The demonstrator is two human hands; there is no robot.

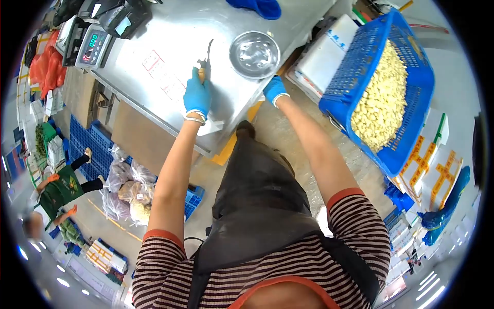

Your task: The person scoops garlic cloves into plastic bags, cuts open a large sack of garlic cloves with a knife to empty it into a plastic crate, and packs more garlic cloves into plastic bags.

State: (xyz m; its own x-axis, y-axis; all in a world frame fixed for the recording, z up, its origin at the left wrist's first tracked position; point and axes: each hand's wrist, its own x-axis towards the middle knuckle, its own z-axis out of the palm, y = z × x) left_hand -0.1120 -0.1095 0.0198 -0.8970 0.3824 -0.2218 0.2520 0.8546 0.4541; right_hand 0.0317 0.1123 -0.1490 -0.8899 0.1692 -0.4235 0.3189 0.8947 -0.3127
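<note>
My left hand, in a blue glove, is closed around the pale handle of a knife over the metal table. The dark, slender, curved blade points away from me. My right hand, also gloved in blue, is at the table's right edge, just below a round metal bowl. Its fingers are not clear enough to show whether it grips anything. Bright reflections fill the bowl, so I cannot tell what is in it.
A blue basket of pale, peeled pieces stands at right beside a white box. A digital scale sits on the table's left. Filled plastic bags lie on the floor; another person is at far left.
</note>
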